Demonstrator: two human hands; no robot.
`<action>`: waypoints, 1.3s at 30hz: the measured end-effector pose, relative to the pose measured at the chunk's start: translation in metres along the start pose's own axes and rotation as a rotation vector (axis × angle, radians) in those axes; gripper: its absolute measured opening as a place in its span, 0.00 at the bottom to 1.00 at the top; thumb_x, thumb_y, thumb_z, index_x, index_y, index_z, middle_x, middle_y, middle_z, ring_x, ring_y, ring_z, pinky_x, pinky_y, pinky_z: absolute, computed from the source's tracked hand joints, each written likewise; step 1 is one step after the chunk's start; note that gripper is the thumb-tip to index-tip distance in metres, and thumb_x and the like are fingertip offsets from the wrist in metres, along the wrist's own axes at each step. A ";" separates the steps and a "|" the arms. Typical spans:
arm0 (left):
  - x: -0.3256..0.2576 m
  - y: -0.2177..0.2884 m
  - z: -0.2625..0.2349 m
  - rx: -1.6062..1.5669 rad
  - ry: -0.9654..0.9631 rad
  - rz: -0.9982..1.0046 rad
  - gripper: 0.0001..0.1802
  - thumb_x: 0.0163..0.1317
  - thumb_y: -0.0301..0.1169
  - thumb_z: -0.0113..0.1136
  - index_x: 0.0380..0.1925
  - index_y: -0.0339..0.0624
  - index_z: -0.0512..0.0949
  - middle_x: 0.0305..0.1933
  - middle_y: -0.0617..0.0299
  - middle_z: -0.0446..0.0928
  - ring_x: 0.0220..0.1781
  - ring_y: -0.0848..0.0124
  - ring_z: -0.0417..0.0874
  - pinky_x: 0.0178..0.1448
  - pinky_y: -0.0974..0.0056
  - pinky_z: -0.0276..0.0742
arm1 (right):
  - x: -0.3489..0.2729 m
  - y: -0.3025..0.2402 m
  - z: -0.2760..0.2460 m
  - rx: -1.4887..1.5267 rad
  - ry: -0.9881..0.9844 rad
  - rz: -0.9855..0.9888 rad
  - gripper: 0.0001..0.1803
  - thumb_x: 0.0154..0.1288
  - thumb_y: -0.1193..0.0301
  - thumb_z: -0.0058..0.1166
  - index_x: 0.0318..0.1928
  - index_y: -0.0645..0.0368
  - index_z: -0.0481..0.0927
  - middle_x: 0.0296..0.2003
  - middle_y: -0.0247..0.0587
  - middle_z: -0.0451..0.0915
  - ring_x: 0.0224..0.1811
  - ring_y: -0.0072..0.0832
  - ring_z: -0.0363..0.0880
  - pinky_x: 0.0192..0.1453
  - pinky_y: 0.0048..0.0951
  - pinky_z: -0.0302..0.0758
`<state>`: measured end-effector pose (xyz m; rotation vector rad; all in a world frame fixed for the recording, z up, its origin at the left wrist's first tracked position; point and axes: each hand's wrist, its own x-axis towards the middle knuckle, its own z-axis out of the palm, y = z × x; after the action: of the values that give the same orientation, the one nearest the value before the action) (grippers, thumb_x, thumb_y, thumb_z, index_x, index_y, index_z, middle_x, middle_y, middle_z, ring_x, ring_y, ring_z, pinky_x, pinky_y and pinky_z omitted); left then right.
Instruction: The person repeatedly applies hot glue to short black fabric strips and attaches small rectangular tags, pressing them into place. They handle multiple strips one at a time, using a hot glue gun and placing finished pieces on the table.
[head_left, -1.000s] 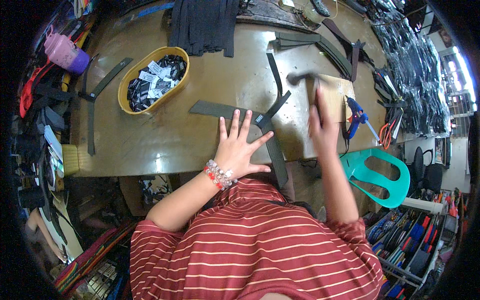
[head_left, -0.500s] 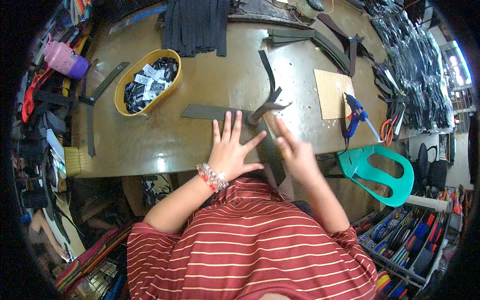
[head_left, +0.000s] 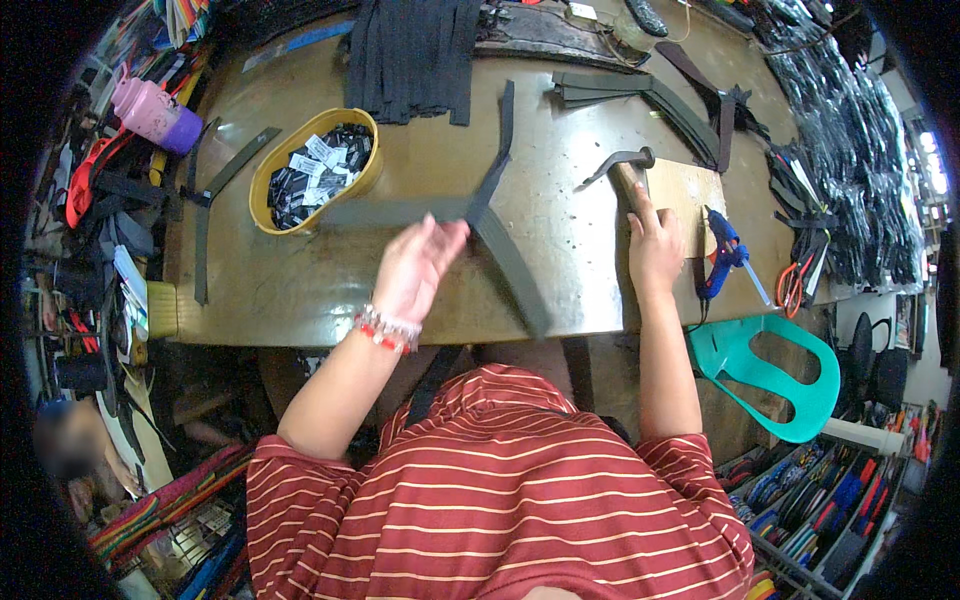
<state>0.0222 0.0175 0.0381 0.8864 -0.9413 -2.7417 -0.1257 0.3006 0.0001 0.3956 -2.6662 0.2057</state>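
Observation:
Several dark grey strap pieces (head_left: 512, 262) joined in a Y shape lie across the table in front of me, partly smeared by motion. My left hand (head_left: 415, 265), with a beaded bracelet on its wrist, has its fingertips pinched at the strap near the joint. To the right, my right hand (head_left: 655, 250) is closed round the wooden handle of a hammer (head_left: 628, 180), index finger stretched along it. The dark, curved hammer head is up by the left edge of a light wooden board (head_left: 690, 185).
A yellow tub (head_left: 262, 205) of small black pieces with white labels stands left. Black straps (head_left: 410, 60) lie at the back. Right are a blue glue gun (head_left: 725, 250), orange-handled scissors (head_left: 790, 288) and a green plastic chair (head_left: 825, 375). A pink and purple jug (head_left: 160, 115) stands far left.
My right hand has carried the hammer away from the strap joint to the right. My left hand has gone from lying flat to pinching the strap, which has shifted left.

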 end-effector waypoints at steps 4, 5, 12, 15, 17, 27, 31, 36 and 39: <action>-0.018 0.001 -0.016 0.748 -0.286 0.105 0.12 0.68 0.31 0.53 0.44 0.33 0.78 0.41 0.51 0.80 0.46 0.63 0.83 0.54 0.64 0.79 | 0.017 -0.031 0.000 0.149 0.125 -0.159 0.23 0.58 0.65 0.62 0.56 0.46 0.78 0.40 0.48 0.75 0.46 0.44 0.75 0.51 0.41 0.72; -0.012 0.002 -0.015 1.143 -0.301 0.452 0.11 0.67 0.31 0.54 0.42 0.35 0.79 0.39 0.52 0.80 0.44 0.63 0.83 0.51 0.64 0.79 | 0.023 -0.048 0.003 0.225 0.209 -0.203 0.22 0.58 0.64 0.62 0.54 0.50 0.79 0.42 0.50 0.76 0.47 0.45 0.75 0.52 0.41 0.72; 0.069 -0.025 0.008 1.439 -0.099 0.777 0.16 0.54 0.30 0.67 0.42 0.39 0.77 0.31 0.58 0.78 0.29 0.71 0.80 0.37 0.65 0.78 | 0.092 -0.185 0.017 0.479 -0.216 -0.058 0.13 0.53 0.67 0.57 0.33 0.67 0.78 0.36 0.59 0.79 0.40 0.50 0.78 0.49 0.43 0.76; 0.071 -0.034 0.003 1.420 0.006 0.948 0.15 0.54 0.30 0.67 0.40 0.39 0.76 0.33 0.56 0.78 0.31 0.66 0.81 0.40 0.61 0.79 | 0.087 -0.163 -0.018 0.755 -0.212 -0.070 0.09 0.53 0.70 0.58 0.32 0.64 0.78 0.30 0.52 0.79 0.36 0.44 0.80 0.43 0.38 0.76; 0.068 -0.035 0.000 1.374 -0.095 1.087 0.12 0.54 0.23 0.59 0.39 0.40 0.73 0.35 0.50 0.75 0.36 0.52 0.79 0.42 0.53 0.77 | 0.059 -0.134 -0.040 1.040 -0.746 -0.328 0.09 0.55 0.72 0.60 0.36 0.63 0.81 0.26 0.47 0.79 0.30 0.34 0.80 0.41 0.33 0.75; 0.045 -0.024 0.000 1.515 -0.227 0.945 0.09 0.56 0.19 0.50 0.35 0.40 0.77 0.39 0.51 0.72 0.42 0.55 0.79 0.47 0.58 0.76 | -0.027 -0.142 0.006 0.584 -0.065 -0.382 0.14 0.54 0.80 0.58 0.44 0.65 0.81 0.38 0.48 0.75 0.40 0.44 0.73 0.46 0.39 0.73; 0.046 -0.021 -0.004 1.498 -0.261 0.873 0.09 0.56 0.18 0.50 0.34 0.38 0.77 0.40 0.53 0.70 0.42 0.57 0.79 0.48 0.59 0.76 | -0.028 -0.135 0.008 0.562 -0.097 -0.442 0.18 0.54 0.79 0.57 0.48 0.64 0.78 0.41 0.47 0.75 0.41 0.44 0.72 0.46 0.40 0.74; 0.042 -0.019 -0.004 1.448 -0.255 0.817 0.08 0.55 0.18 0.52 0.33 0.38 0.77 0.41 0.52 0.69 0.43 0.58 0.79 0.50 0.61 0.75 | -0.026 -0.139 0.004 0.552 -0.103 -0.474 0.19 0.53 0.80 0.54 0.49 0.64 0.78 0.40 0.47 0.75 0.41 0.43 0.71 0.46 0.38 0.73; 0.038 -0.015 -0.010 1.509 -0.445 0.874 0.02 0.54 0.21 0.55 0.27 0.38 0.77 0.43 0.51 0.67 0.47 0.56 0.74 0.52 0.62 0.73 | -0.025 -0.140 -0.001 0.494 -0.166 -0.419 0.20 0.51 0.81 0.56 0.48 0.62 0.80 0.39 0.45 0.77 0.42 0.42 0.73 0.49 0.37 0.73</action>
<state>-0.0023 0.0139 0.0041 -0.2191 -2.6431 -1.1463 -0.0610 0.1743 0.0009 1.1524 -2.5894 0.7270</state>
